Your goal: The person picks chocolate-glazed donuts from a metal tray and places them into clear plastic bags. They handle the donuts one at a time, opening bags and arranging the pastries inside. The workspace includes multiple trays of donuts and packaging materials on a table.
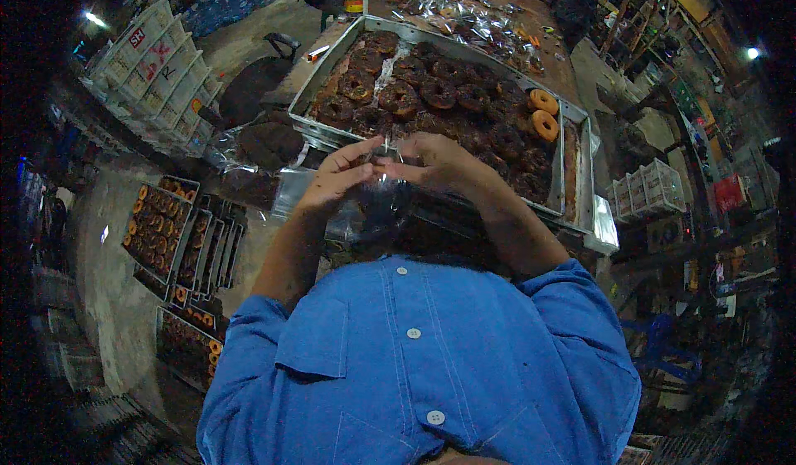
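Note:
Between my two hands is a clear plastic bag [380,199], hanging in front of my chest. My left hand [341,174] pinches it from one side with thumb and fingers. On the other side my right hand [443,160] grips it near the top, its fingers slightly blurred. Whether anything is inside the bag is too dark to tell. Just beyond the hands lies a large metal tray [559,173] full of chocolate-coated doughnuts [438,94]. Two plain doughnuts [545,125] rest at its right side.
Many wrapped pieces [460,11] cover the wooden table [547,36] behind the tray. A white tub [356,2] stands at its left edge. Stacked doughnut trays [163,232] sit on the floor at left, below stacked plastic crates [155,67]. Flat plastic bags [292,191] lie beside my left hand.

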Available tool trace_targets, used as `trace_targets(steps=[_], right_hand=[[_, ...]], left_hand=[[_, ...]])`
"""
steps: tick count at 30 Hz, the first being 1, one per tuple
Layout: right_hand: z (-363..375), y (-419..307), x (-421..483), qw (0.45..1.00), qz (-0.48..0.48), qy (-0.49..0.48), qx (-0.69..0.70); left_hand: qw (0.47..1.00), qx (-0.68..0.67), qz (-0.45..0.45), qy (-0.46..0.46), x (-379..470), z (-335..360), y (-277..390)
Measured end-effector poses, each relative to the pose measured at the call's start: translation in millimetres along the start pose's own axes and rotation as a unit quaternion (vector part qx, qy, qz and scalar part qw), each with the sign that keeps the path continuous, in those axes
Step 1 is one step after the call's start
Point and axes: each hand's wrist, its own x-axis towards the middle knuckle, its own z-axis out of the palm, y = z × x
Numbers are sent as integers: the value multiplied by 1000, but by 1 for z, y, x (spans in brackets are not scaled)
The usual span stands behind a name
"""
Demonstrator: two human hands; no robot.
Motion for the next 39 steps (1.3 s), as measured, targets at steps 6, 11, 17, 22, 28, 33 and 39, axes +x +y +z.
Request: trace_targets(steps=[6, 11, 17, 22, 28, 33, 39], right_hand=[[-52, 23, 24, 931, 156, 166, 286], [-87, 85, 25, 781, 154, 378, 473], [-35, 135, 2, 906, 342, -23, -250], [-15, 120, -19, 923, 345, 49, -161], [-16, 63, -5, 947, 118, 296, -26], [-4, 35, 4, 897, 47, 335, 284], [8, 15, -4, 954, -11, 144, 264]], left_hand=[[872, 476, -81, 83, -21, -97, -103], [899, 395, -75, 172, -56, -168, -203], [796, 585, 117, 107, -59, -145, -157], [934, 346, -57, 69, -20, -116, -55], [999, -6, -40, -13, -6, -48, -5], [993, 104, -60, 9, -7, -8, 7], [989, 123, 58, 54, -7, 16, 7]])
